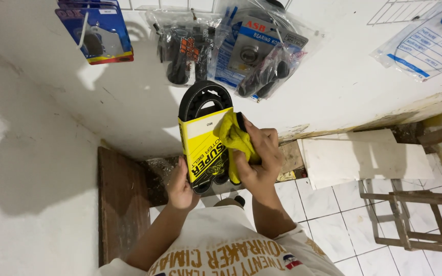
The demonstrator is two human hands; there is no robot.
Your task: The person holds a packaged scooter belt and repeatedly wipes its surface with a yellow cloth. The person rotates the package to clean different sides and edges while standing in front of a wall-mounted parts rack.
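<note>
Landmark: the black drive belt (pixel 203 99) in its yellow card sleeve (pixel 203 148), held upright in front of the white wall (pixel 37 128).

Left of the belt: your left hand (pixel 180 186) is cupping the sleeve's lower edge from below, grip closed on the belt and sleeve. Judgement: keep that hand low and steady so the belt is not twisting while the cloth is working.

Right of the belt: your right hand (pixel 256 158) is pressing a yellow cloth (pixel 234 138) against the sleeve's right edge, grip closed on the cloth. Judgement: wipe along the sleeve's length with light pressure, so the card is not creasing or sliding off the loop.

Above the belt, on the wall, packages are hanging: a blue blister card (pixel 95 30) holding dark pads, a clear bag (pixel 185 46) holding black cylindrical parts, and a clear packet (pixel 259 46) holding a round metal part. Further right of the belt, a clear printed bag (pixel 425 48); contents not discernible.
</note>
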